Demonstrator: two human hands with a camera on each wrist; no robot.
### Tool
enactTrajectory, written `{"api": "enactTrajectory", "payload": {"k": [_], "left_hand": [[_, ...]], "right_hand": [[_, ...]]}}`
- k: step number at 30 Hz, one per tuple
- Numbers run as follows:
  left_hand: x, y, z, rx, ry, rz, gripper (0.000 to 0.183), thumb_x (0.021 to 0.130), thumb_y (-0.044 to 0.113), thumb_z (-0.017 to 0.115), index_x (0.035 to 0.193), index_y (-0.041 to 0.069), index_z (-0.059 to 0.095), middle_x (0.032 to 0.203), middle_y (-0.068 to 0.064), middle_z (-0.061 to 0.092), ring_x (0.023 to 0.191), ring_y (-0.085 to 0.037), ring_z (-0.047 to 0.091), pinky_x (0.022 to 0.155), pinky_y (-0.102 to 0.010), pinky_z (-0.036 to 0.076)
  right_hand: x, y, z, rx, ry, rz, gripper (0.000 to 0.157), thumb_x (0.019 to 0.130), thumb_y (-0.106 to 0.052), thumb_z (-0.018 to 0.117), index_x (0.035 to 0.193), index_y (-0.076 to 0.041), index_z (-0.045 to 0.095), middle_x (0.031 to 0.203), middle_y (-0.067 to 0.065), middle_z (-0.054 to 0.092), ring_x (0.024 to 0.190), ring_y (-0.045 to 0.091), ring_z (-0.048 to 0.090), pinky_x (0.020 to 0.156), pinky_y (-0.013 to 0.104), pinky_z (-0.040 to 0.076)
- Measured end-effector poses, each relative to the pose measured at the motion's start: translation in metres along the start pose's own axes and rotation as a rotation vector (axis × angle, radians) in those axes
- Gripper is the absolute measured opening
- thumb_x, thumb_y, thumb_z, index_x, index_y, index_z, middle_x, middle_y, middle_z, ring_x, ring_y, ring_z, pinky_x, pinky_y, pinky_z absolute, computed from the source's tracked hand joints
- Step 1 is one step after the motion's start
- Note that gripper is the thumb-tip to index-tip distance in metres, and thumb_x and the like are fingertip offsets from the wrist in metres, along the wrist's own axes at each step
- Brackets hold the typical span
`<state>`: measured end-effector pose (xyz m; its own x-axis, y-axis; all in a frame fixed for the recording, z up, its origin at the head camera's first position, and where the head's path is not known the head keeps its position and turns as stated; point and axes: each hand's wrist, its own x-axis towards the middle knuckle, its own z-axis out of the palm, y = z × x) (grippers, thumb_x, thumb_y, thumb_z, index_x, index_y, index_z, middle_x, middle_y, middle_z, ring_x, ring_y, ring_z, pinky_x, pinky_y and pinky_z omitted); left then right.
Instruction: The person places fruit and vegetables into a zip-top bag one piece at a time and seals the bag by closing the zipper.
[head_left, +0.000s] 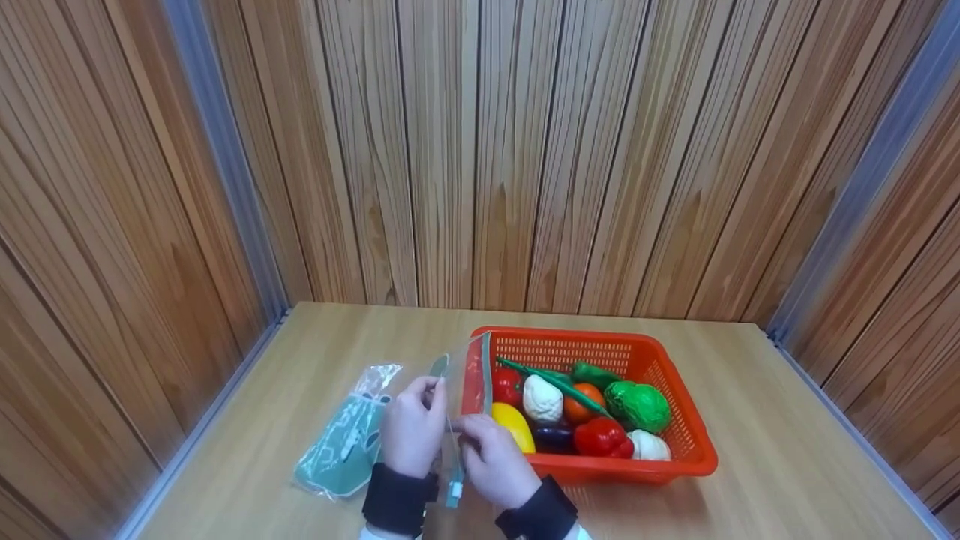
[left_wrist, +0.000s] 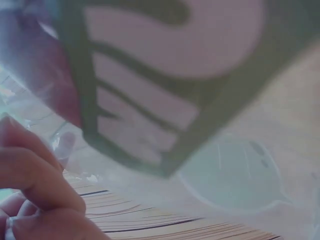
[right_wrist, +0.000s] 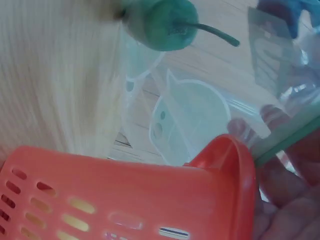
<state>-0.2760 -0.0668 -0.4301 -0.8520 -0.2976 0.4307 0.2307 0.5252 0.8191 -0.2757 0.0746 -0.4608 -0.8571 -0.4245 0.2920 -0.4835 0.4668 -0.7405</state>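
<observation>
A clear zip bag [head_left: 486, 375] with a green edge and a white slider stands up between my two hands. My left hand [head_left: 409, 435] pinches the bag's edge between thumb and curled fingers. Close beside it, my right hand [head_left: 495, 457] grips the same bag with bent fingers, near the basket's left side. In the left wrist view, the bag's printed film [left_wrist: 235, 175] fills most of the picture, with fingers [left_wrist: 40, 185] at the lower left. The right wrist view shows fingers [right_wrist: 287, 185] against the film and a green strip.
An orange-red basket [head_left: 679, 450] stands right of my hands, holding toy vegetables such as a cabbage [head_left: 637, 405], a red pepper [head_left: 602, 437] and a cauliflower [head_left: 542, 399]. Green-printed clear bags [head_left: 341, 450] lie on the table [head_left: 247, 450] to the left. Wood-patterned walls [head_left: 510, 165] enclose it.
</observation>
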Motion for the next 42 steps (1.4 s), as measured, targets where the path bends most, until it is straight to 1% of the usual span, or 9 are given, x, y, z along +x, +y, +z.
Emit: {"api": "enactTrajectory", "payload": {"k": [2, 8, 11, 16, 20, 26, 33, 37, 42], "left_hand": [[-0.001, -0.001, 0.000, 0.005, 0.010, 0.010, 0.014, 0.099, 0.013, 0.067, 0.097, 0.002, 0.076, 0.063, -0.003, 0.060, 0.052, -0.007, 0.046, 0.050, -0.020, 0.038], [-0.001, -0.002, 0.000, 0.004, -0.011, -0.008, 0.014, 0.099, 0.014, 0.067, 0.098, 0.004, 0.077, 0.061, 0.000, 0.057, 0.053, -0.008, 0.046, 0.051, -0.020, 0.038], [0.000, -0.001, 0.000, -0.005, -0.025, -0.034, 0.015, 0.099, 0.015, 0.067, 0.099, 0.005, 0.077, 0.062, 0.000, 0.058, 0.055, -0.009, 0.049, 0.053, -0.020, 0.040], [0.002, 0.001, 0.000, -0.008, -0.036, -0.064, 0.016, 0.100, 0.018, 0.067, 0.101, 0.005, 0.077, 0.064, 0.000, 0.060, 0.056, -0.011, 0.052, 0.054, -0.019, 0.042], [0.002, 0.003, 0.001, -0.019, -0.061, -0.092, 0.017, 0.100, 0.018, 0.068, 0.104, 0.005, 0.076, 0.064, -0.001, 0.060, 0.055, -0.012, 0.052, 0.054, -0.019, 0.042], [0.000, 0.002, 0.000, -0.030, -0.086, -0.120, 0.018, 0.100, 0.019, 0.068, 0.106, 0.004, 0.075, 0.067, -0.002, 0.063, 0.056, -0.013, 0.055, 0.056, -0.018, 0.044], [-0.001, -0.001, 0.000, -0.059, -0.065, -0.080, 0.016, 0.099, 0.017, 0.069, 0.104, 0.003, 0.076, 0.068, -0.003, 0.064, 0.057, -0.012, 0.053, 0.056, -0.018, 0.044], [-0.001, -0.002, -0.001, -0.072, -0.076, -0.073, 0.016, 0.098, 0.016, 0.069, 0.103, 0.002, 0.076, 0.067, -0.003, 0.063, 0.056, -0.012, 0.052, 0.055, -0.018, 0.044], [0.000, -0.001, 0.000, -0.064, -0.100, -0.084, 0.018, 0.099, 0.019, 0.068, 0.105, 0.003, 0.075, 0.071, -0.003, 0.068, 0.060, -0.011, 0.058, 0.060, -0.017, 0.049]], "right_hand": [[0.000, 0.001, -0.004, 0.054, 0.054, 0.005, 0.024, 0.101, -0.010, 0.063, 0.124, -0.006, 0.071, 0.119, 0.009, 0.075, 0.103, 0.022, 0.068, 0.097, 0.039, 0.059], [0.000, 0.004, -0.027, 0.190, 0.138, 0.107, 0.030, 0.101, -0.019, 0.065, 0.129, -0.008, 0.066, 0.128, 0.012, 0.071, 0.115, 0.028, 0.067, 0.096, 0.038, 0.060], [0.003, 0.005, -0.042, 0.179, 0.198, 0.114, 0.027, 0.101, -0.017, 0.065, 0.127, -0.009, 0.066, 0.126, 0.010, 0.071, 0.114, 0.027, 0.064, 0.097, 0.039, 0.060], [0.022, 0.009, -0.074, 0.090, 0.338, 0.057, 0.020, 0.100, -0.008, 0.064, 0.119, -0.006, 0.069, 0.117, 0.011, 0.074, 0.107, 0.028, 0.068, 0.097, 0.045, 0.059], [0.045, 0.022, -0.098, 0.033, 0.380, 0.121, 0.019, 0.098, -0.004, 0.063, 0.117, 0.000, 0.068, 0.114, 0.018, 0.073, 0.108, 0.033, 0.068, 0.102, 0.052, 0.053], [0.070, 0.055, -0.110, -0.030, 0.288, 0.333, 0.027, 0.100, -0.009, 0.059, 0.123, 0.005, 0.064, 0.122, 0.025, 0.069, 0.116, 0.039, 0.064, 0.106, 0.052, 0.049], [0.074, 0.080, -0.108, -0.328, 0.103, 0.509, 0.038, 0.097, -0.018, 0.062, 0.125, 0.008, 0.059, 0.124, 0.028, 0.067, 0.118, 0.045, 0.062, 0.105, 0.055, 0.048], [0.071, 0.086, -0.105, -0.409, 0.035, 0.540, 0.043, 0.093, -0.014, 0.061, 0.128, 0.011, 0.058, 0.128, 0.030, 0.065, 0.123, 0.045, 0.060, 0.108, 0.056, 0.048], [0.069, 0.086, -0.102, -0.505, 0.010, 0.523, 0.054, 0.089, -0.003, 0.059, 0.140, 0.012, 0.051, 0.144, 0.034, 0.053, 0.140, 0.048, 0.047, 0.116, 0.058, 0.042]]}}
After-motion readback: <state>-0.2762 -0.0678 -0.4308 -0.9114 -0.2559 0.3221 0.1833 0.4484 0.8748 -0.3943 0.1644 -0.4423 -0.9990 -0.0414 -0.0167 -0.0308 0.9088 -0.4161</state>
